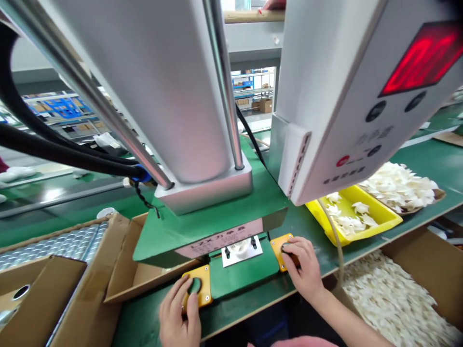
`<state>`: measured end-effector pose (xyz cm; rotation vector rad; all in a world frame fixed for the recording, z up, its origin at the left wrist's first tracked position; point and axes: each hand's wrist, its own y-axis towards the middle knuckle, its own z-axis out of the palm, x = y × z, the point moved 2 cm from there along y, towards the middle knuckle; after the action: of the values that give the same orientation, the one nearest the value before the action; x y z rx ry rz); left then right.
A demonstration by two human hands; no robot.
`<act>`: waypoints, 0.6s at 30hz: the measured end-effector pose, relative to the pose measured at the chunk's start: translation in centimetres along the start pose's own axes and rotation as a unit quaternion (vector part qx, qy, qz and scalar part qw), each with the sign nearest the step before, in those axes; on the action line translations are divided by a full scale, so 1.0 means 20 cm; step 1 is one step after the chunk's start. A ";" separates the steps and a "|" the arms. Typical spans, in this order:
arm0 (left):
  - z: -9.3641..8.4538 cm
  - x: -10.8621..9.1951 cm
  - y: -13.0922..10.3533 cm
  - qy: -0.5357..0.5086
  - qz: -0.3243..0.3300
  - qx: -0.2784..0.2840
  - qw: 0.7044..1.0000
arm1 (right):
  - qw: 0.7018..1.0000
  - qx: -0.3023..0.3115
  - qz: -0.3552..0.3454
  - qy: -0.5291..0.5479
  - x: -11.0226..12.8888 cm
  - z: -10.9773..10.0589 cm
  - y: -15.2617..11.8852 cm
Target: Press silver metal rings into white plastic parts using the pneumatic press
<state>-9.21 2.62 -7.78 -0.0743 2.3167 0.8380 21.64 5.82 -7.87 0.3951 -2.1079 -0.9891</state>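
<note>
My left hand [180,308] rests on a yellow button box [206,285], its fingers apart around a dark green round button [194,286]. On the other side, my right hand [303,265] lies over a second yellow box [278,246], fingers apart and touching its button. Between the two boxes, a white plate [235,260] with dark screws sits on the green press base [240,280]. The upper green plate of the press [202,219] partly covers it from above. Neither hand holds a loose item.
A yellow tray [392,219] with white star-like pieces stands right, beside a heap of similar pieces [401,185]. Below is a carton of more pieces [401,294]. At left, a carton holds metal cylinders [68,243]. A control box [336,96] with red display hangs above.
</note>
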 end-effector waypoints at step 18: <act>-0.03 0.11 0.01 0.004 -0.063 -0.075 0.995 | 0.861 0.236 0.270 0.360 0.58 0.25 0.63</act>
<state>-11.27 2.68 -8.60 -0.2862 2.2268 0.9481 10.67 10.22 5.43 0.3118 -1.5800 0.0450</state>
